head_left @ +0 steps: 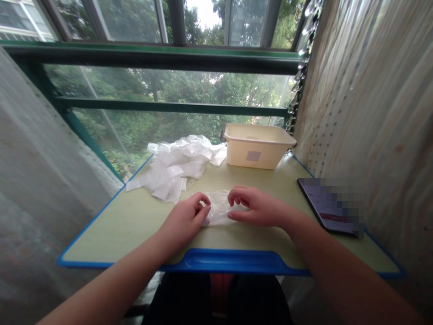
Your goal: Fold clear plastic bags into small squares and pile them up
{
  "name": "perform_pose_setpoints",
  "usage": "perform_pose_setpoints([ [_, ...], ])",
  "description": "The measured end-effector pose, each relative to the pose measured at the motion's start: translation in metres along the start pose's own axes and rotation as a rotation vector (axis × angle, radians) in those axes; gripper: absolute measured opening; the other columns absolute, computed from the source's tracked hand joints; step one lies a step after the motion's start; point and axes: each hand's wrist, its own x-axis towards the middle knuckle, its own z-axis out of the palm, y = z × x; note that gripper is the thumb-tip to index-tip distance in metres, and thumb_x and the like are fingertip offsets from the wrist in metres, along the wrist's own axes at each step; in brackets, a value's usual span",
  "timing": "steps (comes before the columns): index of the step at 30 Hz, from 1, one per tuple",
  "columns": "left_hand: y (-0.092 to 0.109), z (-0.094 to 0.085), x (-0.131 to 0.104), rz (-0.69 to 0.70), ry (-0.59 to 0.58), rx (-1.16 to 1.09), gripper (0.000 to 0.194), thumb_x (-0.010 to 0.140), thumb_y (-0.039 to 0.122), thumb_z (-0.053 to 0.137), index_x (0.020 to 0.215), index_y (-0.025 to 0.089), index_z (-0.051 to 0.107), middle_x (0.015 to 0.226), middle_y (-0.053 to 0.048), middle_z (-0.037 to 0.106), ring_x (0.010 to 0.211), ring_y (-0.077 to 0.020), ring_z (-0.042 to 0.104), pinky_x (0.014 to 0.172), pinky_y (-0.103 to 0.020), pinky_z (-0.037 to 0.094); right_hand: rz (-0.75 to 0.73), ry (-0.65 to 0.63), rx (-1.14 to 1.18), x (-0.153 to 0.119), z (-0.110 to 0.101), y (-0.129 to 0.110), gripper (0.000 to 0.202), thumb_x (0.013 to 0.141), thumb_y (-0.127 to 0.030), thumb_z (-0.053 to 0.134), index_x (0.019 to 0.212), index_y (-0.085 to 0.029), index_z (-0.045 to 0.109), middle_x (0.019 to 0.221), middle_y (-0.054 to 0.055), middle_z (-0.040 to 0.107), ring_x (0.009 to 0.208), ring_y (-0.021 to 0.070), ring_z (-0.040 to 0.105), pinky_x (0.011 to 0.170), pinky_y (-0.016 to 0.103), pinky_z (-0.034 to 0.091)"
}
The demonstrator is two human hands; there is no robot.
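Observation:
A translucent white plastic bag (219, 208) lies flat on the table, between my two hands. My left hand (189, 214) is at its left side, with thumb and index finger drawn together on the bag's edge. My right hand (252, 205) hovers at the bag's right side, fingers curved and thumb apart, with a gap between them. Part of the bag's right end is hidden under that hand. Behind my left hand, a loose heap of similar white plastic bags (179, 167) spreads over the table's back left.
A cream plastic bin (259, 146) stands at the back right of the table, by the window railing (169, 107). A tablet (324, 207) lies near the right edge. The light green table (135, 234) has a blue rim and front groove. Curtains hang on both sides.

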Motion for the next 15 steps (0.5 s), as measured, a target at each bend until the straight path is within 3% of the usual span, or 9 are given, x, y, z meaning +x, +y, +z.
perform_pose_setpoints([
  [4,0.002,0.000,0.001,0.018,-0.019,0.039,0.018,0.083,0.032,0.041,0.085,0.020,0.053,0.062,0.002,0.061,0.059,-0.0147,0.056,0.057,-0.025,0.037,-0.067,0.085,-0.065,0.003,0.009,0.001,0.010,0.075,-0.025,0.057,0.083,-0.019,0.056,0.085,0.001,0.052,0.071,0.0114,0.048,0.065,0.023,0.036],
  [10,0.003,0.003,-0.001,0.103,0.031,0.157,0.019,0.084,0.029,0.041,0.089,0.020,0.057,0.062,0.001,0.059,0.058,-0.0140,0.054,0.057,-0.025,0.037,-0.130,0.014,-0.174,0.002,0.017,0.001,0.019,0.078,-0.018,0.050,0.086,-0.024,0.067,0.085,0.002,0.056,0.073,0.0123,0.051,0.067,0.024,0.036],
  [15,-0.004,0.005,-0.001,0.270,0.089,0.316,0.021,0.083,0.024,0.044,0.084,0.021,0.064,0.088,-0.004,0.059,0.074,-0.0147,0.055,0.068,-0.027,0.042,-0.141,-0.022,-0.167,0.002,0.018,0.003,0.023,0.077,-0.021,0.053,0.091,-0.027,0.069,0.085,0.002,0.058,0.074,0.0135,0.053,0.069,0.024,0.038],
])
